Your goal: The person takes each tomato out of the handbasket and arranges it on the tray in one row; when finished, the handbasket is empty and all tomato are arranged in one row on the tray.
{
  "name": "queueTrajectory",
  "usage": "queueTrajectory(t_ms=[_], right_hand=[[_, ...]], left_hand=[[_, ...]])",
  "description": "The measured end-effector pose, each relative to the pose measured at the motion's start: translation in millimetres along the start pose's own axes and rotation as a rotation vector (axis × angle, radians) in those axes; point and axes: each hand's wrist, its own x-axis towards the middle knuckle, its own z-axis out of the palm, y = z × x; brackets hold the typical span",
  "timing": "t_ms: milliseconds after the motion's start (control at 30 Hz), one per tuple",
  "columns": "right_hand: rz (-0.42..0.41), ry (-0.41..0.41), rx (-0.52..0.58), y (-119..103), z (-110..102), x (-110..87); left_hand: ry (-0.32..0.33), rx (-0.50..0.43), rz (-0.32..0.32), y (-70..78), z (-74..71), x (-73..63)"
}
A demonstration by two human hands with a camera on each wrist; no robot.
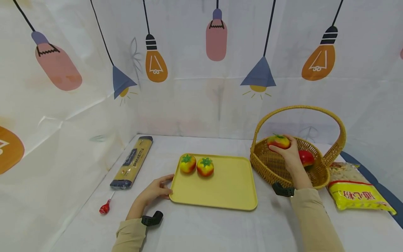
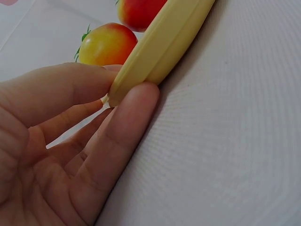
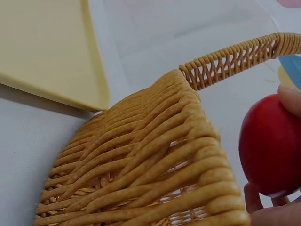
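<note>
In the head view my right hand point(image 1: 291, 155) grips a red and yellow tomato point(image 1: 278, 141) with a green leafy top, within the wicker basket's arch. The right wrist view shows this tomato's red side point(image 3: 268, 146) between thumb and fingers, beside the basket rim point(image 3: 207, 146). Another red, round fruit point(image 1: 306, 158) lies inside the basket point(image 1: 262, 168), partly behind my wrist. My left hand point(image 1: 155, 190) pinches the left edge of a yellow tray point(image 1: 220, 189), its rim point(image 2: 160, 52) between thumb and fingers. Two similar tomatoes, one left point(image 1: 188, 163) and one right point(image 1: 205, 167), sit on the tray.
A spaghetti pack point(image 1: 132, 162) lies at the table's left, with a red-wrapped lollipop point(image 1: 105, 207) in front of it. Right of the basket lies a yellow and clear food bag point(image 1: 359, 192). The basket's tall handle point(image 1: 299, 106) arches over it. A printed cloth hangs behind.
</note>
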Motion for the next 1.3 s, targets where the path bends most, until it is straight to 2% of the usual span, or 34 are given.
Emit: queueTrajectory(t_ms=[200,533,967,1300], right_hand=[[-0.022,-0.037,-0.045,0.3,0.6,-1.8],[-0.013,-0.059,-0.122,0.5,3.6,-5.5],[-0.085,-0.108,-0.095,-0.5,6.2,-9.5],[-0.069,-0.149,-0.099,-4.0,12.2,-16.5]], left_hand=[[0.007,0.002,-0.007,1.5,0.8,-0.7],[0.006,0.007,-0.012,-0.9,0.2,0.0],[0.008,0.001,-0.02,-0.6,-0.2,0.2],[0.006,-0.002,-0.018,-1.0,-0.6,0.4]])
